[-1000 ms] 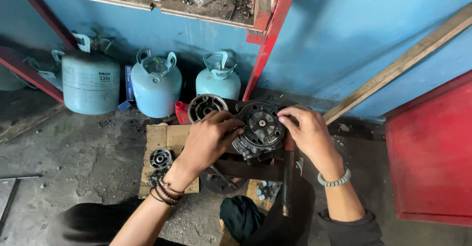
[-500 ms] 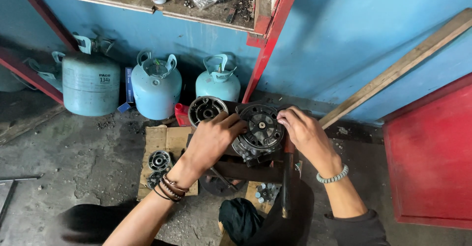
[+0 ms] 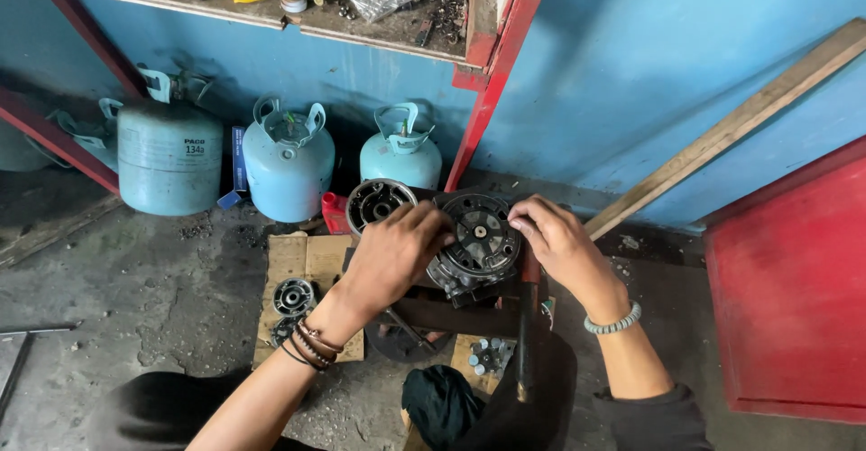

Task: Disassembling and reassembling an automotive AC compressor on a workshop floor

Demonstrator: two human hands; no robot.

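Below the blue gas cylinders (image 3: 289, 167), left hand (image 3: 394, 257) and right hand (image 3: 557, 242) grip the round metal compressor (image 3: 478, 243) at nine and three o'clock.

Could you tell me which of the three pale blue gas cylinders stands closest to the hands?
The rightmost cylinder, beside the red post; the other two stand farther left.

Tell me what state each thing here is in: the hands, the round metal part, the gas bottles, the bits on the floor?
Left hand: gripping the left edge of the round metal unit.
Right hand: fingers on its right rim.
Round metal unit: disc face up, held between both hands.
Loose pulley ring: lying apart behind it.
Small hub: resting on the cardboard.
Three blue gas cylinders: upright against the wall.
Wooden plank: leaning on the wall.
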